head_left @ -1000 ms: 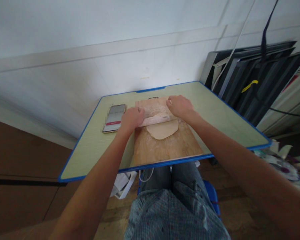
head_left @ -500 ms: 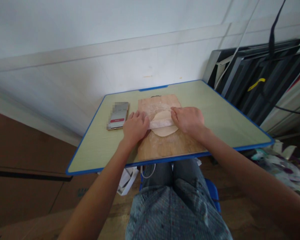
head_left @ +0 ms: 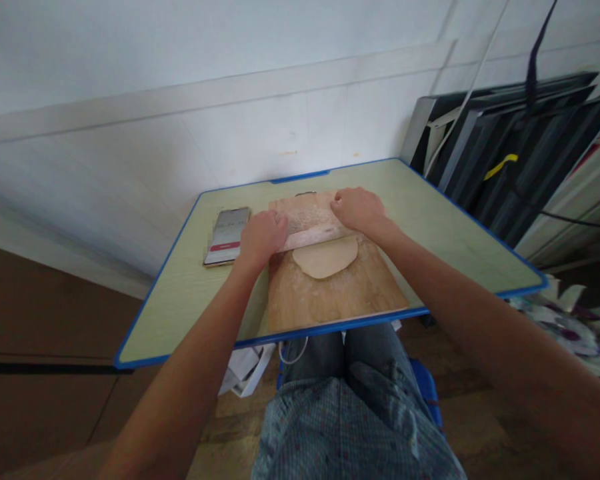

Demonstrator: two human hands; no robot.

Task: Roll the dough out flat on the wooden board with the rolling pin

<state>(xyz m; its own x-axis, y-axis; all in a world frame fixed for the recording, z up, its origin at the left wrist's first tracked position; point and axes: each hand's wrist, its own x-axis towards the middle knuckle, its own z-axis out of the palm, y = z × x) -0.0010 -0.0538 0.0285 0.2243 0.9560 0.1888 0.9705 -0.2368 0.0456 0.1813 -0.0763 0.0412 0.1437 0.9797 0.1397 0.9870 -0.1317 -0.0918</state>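
A floured rolling pin (head_left: 313, 236) lies across the far edge of a flat round of dough (head_left: 327, 257). My left hand (head_left: 265, 233) is closed on the pin's left end, and my right hand (head_left: 359, 208) grips its right end, a little farther from me. Under the dough is a wooden cutting board (head_left: 330, 301), dusted with flour on its far half. The pin's ends are hidden beneath my fingers.
The board rests on a pale green table (head_left: 460, 250) with a blue rim. A phone (head_left: 227, 235) lies left of my left hand. A white wall (head_left: 260, 143) stands behind the table, and dark panels (head_left: 510, 153) lean at the right.
Both hands have pushed the rolling pin away from me, from the dough's middle to its far edge. More of the dough's near part shows, and the view has shifted slightly.
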